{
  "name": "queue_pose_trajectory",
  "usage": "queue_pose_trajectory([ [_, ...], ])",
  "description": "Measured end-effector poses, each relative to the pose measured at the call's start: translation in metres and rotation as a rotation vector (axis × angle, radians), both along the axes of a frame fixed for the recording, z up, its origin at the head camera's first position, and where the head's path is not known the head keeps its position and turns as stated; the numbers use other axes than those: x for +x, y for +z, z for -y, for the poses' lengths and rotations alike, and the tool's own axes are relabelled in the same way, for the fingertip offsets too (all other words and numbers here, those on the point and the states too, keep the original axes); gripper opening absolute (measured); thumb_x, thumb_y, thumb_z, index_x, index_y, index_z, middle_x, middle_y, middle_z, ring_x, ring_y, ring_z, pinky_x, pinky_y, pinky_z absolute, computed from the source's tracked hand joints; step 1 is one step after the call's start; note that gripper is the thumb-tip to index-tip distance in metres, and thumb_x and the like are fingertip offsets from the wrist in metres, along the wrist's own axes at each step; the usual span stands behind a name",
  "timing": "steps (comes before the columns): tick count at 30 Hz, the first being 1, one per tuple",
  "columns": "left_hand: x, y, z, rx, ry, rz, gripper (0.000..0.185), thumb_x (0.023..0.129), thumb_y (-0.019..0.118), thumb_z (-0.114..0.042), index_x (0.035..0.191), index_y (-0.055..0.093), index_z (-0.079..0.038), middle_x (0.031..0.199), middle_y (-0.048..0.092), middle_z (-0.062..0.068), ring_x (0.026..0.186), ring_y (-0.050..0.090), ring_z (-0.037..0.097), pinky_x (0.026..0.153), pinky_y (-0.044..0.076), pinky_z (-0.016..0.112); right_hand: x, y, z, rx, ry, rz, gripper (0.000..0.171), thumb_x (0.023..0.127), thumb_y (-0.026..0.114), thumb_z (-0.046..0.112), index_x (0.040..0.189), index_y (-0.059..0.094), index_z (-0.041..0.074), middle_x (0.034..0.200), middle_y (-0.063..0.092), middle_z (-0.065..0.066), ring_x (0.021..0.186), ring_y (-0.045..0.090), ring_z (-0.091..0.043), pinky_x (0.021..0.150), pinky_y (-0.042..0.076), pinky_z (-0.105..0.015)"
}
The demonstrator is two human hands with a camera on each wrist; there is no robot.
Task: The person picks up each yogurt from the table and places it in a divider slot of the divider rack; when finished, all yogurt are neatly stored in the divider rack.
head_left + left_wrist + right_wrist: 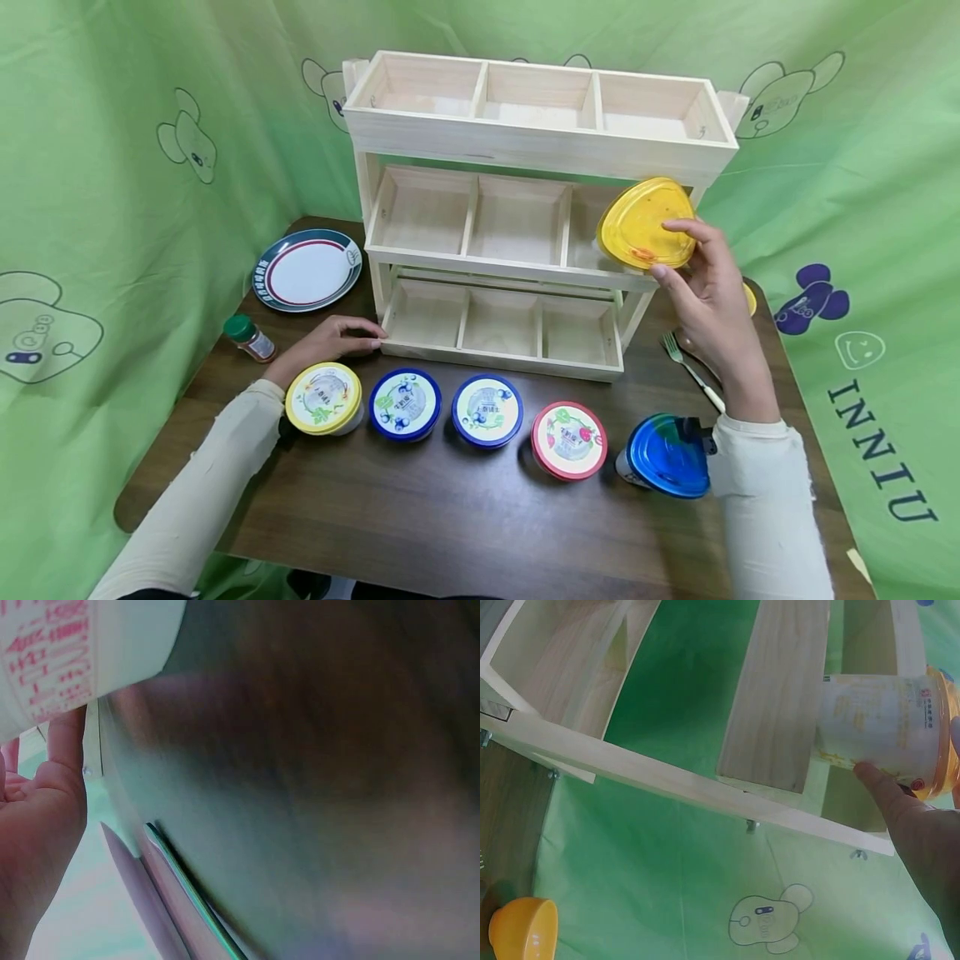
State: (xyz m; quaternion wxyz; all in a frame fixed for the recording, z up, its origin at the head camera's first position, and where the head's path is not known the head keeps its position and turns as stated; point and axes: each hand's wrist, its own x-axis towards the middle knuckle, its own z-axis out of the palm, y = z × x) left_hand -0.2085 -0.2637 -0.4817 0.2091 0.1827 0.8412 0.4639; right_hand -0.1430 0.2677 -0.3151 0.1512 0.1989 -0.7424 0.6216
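The right hand [712, 304] is gripping a yellow-lidded tub [651, 218], one digit pressing its wall and a finger lying across the lid. The tub is standing out at the right compartment of the middle tier [495, 265]; whether its base is bearing on wood cannot be told. Sound practice would be keeping the base level, clearing the front board, and loosening the fingers only once the floor is taking the weight. On the inner side a divider [566, 223] is bounding the compartment; overhead, the top tier [536, 137] is limiting lift, so a low, forward path seems safest. The front is offering the widest approach. The left hand [333, 340], fingers relaxed, is touching the bottom tier's [498, 360] left corner, perhaps steadying it.
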Motion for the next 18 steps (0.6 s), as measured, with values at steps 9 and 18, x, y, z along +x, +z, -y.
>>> queue_pose_trajectory([
  [9, -0.017, -0.03, 0.012, 0.028, -0.007, 0.027, 0.032, 0.107, 0.073, -0.034, 0.133, 0.077, -0.017, 0.13, 0.074, 0.007, 0.119, 0.063, 0.027, 0.101, 0.05, 0.038, -0.007, -0.007, 0.0, -0.021, 0.002, 0.016, 0.05, 0.104, 0.059, -0.015, 0.151, 0.055, 0.004, 0.155, 0.044, -0.011, 0.134, 0.053, -0.024, 0.109, 0.047, -0.019],
  [18, -0.037, -0.068, 0.033, 0.096, -0.05, 0.041, 0.031, 0.104, 0.076, -0.039, 0.131, 0.079, -0.024, 0.127, 0.075, 0.003, 0.115, 0.065, 0.022, 0.096, 0.052, 0.031, -0.006, -0.011, 0.002, -0.024, -0.02, 0.025, 0.049, 0.105, 0.06, -0.012, 0.15, 0.055, 0.005, 0.156, 0.043, -0.011, 0.136, 0.053, -0.025, 0.11, 0.046, -0.019],
])
